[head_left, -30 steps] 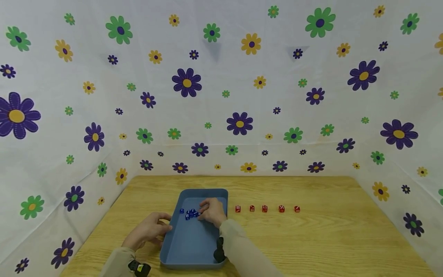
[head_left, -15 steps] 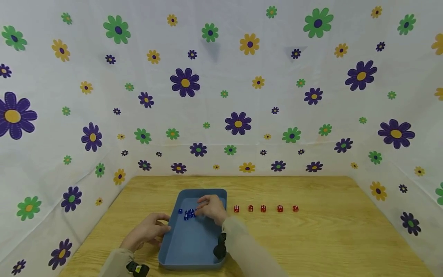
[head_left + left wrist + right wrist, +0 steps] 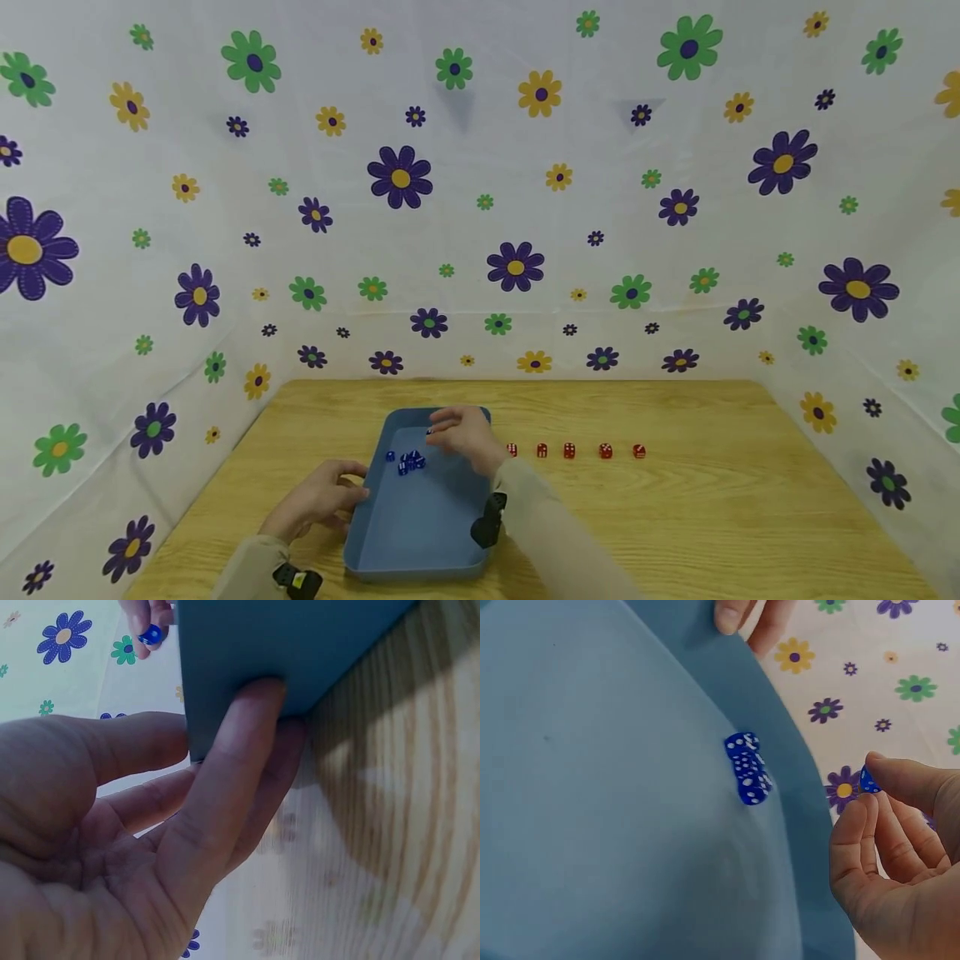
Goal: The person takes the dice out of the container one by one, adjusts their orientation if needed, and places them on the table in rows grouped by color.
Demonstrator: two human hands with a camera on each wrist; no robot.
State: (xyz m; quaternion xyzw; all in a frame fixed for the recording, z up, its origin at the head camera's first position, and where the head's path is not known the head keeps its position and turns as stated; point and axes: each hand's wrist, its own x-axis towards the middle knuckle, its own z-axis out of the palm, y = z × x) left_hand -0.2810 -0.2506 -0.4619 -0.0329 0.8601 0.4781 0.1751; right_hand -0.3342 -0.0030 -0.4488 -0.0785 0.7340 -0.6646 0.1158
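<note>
In the head view a shallow blue tray lies on the wooden table, with several dark-blue dice clustered inside and a single blue die just left of them. My left hand holds the tray's left side, thumb at the rim and fingers against the outer wall. Over the tray's far right part, my right hand pinches one blue die between thumb and fingertip. The right wrist view shows this die raised, its white pips visible, apart from the dice in the tray.
Right of the tray, several red dice stand spaced out in a row on the table. The leftmost red die sits partly behind the right hand. A white flowered cloth encloses the back and sides.
My right hand has risen from the cluster of blue dice, moving back and slightly right with one die pinched. The left hand stays at the tray's side.
</note>
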